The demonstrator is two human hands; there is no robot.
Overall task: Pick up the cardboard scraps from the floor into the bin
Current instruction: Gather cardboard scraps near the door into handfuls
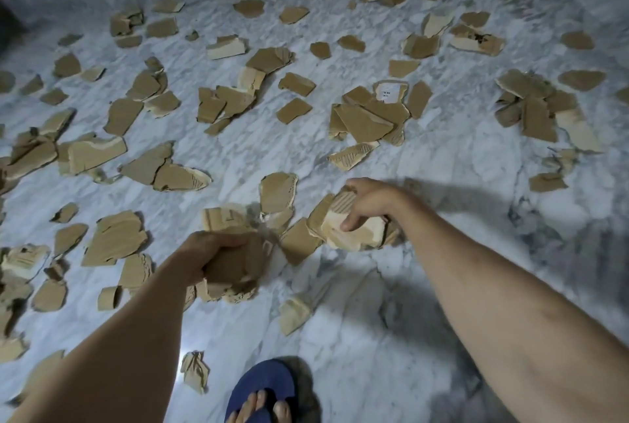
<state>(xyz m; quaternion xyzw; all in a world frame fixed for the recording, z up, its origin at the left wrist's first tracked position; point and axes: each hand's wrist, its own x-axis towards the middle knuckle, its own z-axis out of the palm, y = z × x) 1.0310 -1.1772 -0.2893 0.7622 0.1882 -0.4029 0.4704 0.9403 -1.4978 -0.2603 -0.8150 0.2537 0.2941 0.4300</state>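
Across a marble floor (357, 320) lie torn cardboard scraps (218, 106). The left hand (218, 256) clutches a thick bundle; the right hand (367, 205) pinches a pale scrap (354, 235) lying among others. Best stack it onto the bundle, grip firmly, then carry. No bin is visible; motion blurs the bundle's edges.

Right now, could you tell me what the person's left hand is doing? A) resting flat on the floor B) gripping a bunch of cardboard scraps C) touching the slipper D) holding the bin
B: the left hand is curled around a bunch of cardboard scraps above the marble floor.
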